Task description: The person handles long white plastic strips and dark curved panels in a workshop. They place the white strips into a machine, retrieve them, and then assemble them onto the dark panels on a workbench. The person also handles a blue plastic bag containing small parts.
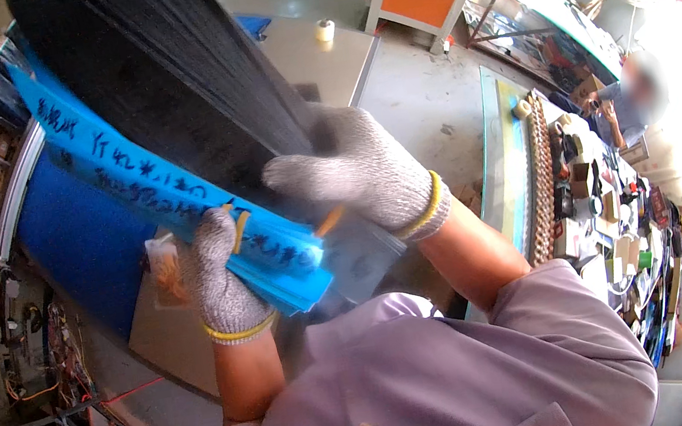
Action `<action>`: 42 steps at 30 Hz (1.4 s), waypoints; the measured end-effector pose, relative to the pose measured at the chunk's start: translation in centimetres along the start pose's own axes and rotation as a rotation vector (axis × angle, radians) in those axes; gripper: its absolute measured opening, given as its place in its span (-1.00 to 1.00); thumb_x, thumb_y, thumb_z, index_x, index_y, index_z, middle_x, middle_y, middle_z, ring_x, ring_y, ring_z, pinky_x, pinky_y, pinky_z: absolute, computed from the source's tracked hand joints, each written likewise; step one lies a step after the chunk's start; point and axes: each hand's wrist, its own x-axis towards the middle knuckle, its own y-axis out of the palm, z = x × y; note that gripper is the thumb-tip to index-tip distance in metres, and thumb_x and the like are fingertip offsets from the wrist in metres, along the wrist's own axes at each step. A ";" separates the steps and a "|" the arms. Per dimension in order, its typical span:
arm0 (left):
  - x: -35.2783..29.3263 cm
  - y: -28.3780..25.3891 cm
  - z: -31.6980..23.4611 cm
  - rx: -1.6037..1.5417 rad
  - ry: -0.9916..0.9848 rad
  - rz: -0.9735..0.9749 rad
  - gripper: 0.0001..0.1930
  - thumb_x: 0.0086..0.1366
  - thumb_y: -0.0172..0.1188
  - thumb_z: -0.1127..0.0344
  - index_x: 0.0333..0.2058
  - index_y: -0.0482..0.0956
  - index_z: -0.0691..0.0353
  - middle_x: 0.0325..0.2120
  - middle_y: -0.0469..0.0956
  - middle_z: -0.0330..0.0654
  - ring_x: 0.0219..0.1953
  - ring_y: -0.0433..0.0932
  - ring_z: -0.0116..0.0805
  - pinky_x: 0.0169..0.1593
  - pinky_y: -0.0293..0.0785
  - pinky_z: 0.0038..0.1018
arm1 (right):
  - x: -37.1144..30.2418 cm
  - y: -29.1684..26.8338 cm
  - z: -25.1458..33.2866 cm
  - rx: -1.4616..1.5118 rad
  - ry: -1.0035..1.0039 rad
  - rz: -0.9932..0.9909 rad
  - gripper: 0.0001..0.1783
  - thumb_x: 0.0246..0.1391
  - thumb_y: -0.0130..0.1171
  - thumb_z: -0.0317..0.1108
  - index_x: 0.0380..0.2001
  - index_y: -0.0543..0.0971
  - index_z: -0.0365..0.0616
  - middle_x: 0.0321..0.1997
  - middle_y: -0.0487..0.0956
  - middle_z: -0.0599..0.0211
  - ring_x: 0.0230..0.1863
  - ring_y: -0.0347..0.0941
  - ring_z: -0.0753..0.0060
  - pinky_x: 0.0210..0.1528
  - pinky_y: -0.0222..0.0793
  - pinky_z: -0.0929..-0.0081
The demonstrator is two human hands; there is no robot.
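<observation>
My left hand (225, 274), in a grey knit glove with a yellow cuff, is closed around a bundle of long blue strips (150, 175) with dark handwriting on them. Something thin and orange, like a rubber band (242, 228), shows by its thumb. Beside the bundle a thick stack of long black strips (153, 73) slants up to the far left. My right hand (361, 170), gloved alike, grips the near end of this stack, thumb on top, fingers hidden behind. A second orange bit (331, 220) sticks out between the hands. Below it a clear plastic sheet (362, 263) shows, blurred.
Beneath lies a table (309, 55) with a whitish roll (324, 30) on it and a blue surface (88, 229) at left. A clear bag of orange bands (167, 274) rests by my left hand. Cluttered shelves (617, 233) and another person (629, 104) are at right.
</observation>
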 end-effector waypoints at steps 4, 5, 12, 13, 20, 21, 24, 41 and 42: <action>7.4 4.5 6.0 0.027 -0.052 0.023 -0.64 0.04 0.34 0.36 -0.18 0.45 0.23 -0.39 0.51 -0.18 -0.37 0.56 -0.32 -0.25 0.60 -0.37 | 3.9 -8.1 -1.8 0.178 -0.058 -0.042 -0.43 -0.14 0.39 -0.16 -0.16 0.51 -0.38 -0.30 0.59 0.30 -0.30 0.46 0.60 -0.20 0.42 0.54; 9.1 5.8 7.4 0.022 -0.064 0.056 -0.63 0.01 0.36 0.41 -0.19 0.46 0.23 -0.39 0.50 -0.20 -0.35 0.55 -0.35 -0.23 0.59 -0.41 | 4.8 -10.3 -2.0 0.134 -0.037 -0.058 -0.42 -0.13 0.37 -0.14 -0.14 0.51 -0.38 -0.29 0.60 0.29 -0.29 0.46 0.59 -0.17 0.42 0.54; 20.5 17.9 16.8 0.071 -0.121 0.288 -0.82 0.04 0.30 0.44 -0.38 0.49 0.14 -0.51 0.51 -0.32 -0.47 0.51 -0.53 -0.33 0.48 -0.55 | 11.3 -27.4 -3.6 -0.112 0.015 -0.241 -0.49 -0.12 0.26 -0.16 -0.17 0.50 -0.37 -0.34 0.55 0.30 -0.29 0.43 0.58 -0.24 0.38 0.52; 22.6 18.7 17.9 0.114 -0.176 0.318 -0.77 0.03 0.30 0.44 -0.32 0.47 0.16 -0.47 0.51 -0.31 -0.44 0.51 -0.53 -0.30 0.47 -0.55 | 12.1 -29.2 -3.5 -0.145 -0.002 -0.265 -0.48 -0.11 0.23 -0.15 -0.17 0.50 -0.36 -0.32 0.55 0.31 -0.28 0.43 0.57 -0.23 0.37 0.53; 32.8 25.3 26.6 -0.073 -0.189 0.528 -0.46 -0.10 0.46 0.32 -0.14 0.40 0.22 -0.36 0.50 -0.29 -0.34 0.48 -0.53 -0.20 0.46 -0.52 | 16.2 -42.8 -6.2 -0.220 -0.086 -0.338 -0.55 0.15 0.02 -0.09 -0.12 0.50 -0.29 -0.14 0.55 0.27 -0.14 0.43 0.49 -0.04 0.33 0.48; 34.2 26.3 28.0 -0.091 -0.156 0.514 -0.42 -0.11 0.47 0.32 -0.10 0.38 0.23 -0.34 0.50 -0.28 -0.32 0.49 -0.51 -0.18 0.47 -0.51 | 16.7 -44.6 -6.8 -0.174 -0.064 -0.367 -0.56 0.18 0.01 -0.10 -0.10 0.50 -0.29 -0.13 0.55 0.26 -0.12 0.44 0.49 -0.02 0.34 0.48; 39.1 29.1 32.3 -0.093 -0.108 0.502 -0.35 -0.11 0.49 0.31 -0.04 0.35 0.24 -0.31 0.49 -0.27 -0.29 0.49 -0.48 -0.14 0.48 -0.49 | 19.3 -50.8 -8.1 -0.092 -0.021 -0.391 -0.56 0.24 -0.03 -0.11 -0.05 0.49 -0.30 -0.09 0.56 0.23 -0.06 0.45 0.47 0.05 0.36 0.48; 68.7 41.8 50.2 -0.032 -0.134 0.367 -0.25 -0.22 0.54 0.19 -0.04 0.33 0.25 -0.28 0.49 -0.22 -0.23 0.52 -0.40 -0.08 0.51 -0.41 | 44.1 -80.7 -12.4 -0.119 0.048 -0.141 -0.52 0.19 0.03 -0.14 0.01 0.44 -0.33 -0.03 0.52 0.13 0.01 0.43 0.38 0.15 0.28 0.39; 70.0 42.1 50.6 -0.041 -0.137 0.369 -0.25 -0.21 0.54 0.20 -0.04 0.33 0.25 -0.29 0.49 -0.22 -0.25 0.53 -0.40 -0.11 0.52 -0.42 | 45.3 -82.0 -12.9 -0.138 0.065 -0.155 -0.51 0.19 0.04 -0.12 0.00 0.45 -0.32 -0.03 0.52 0.13 0.01 0.43 0.38 0.14 0.28 0.40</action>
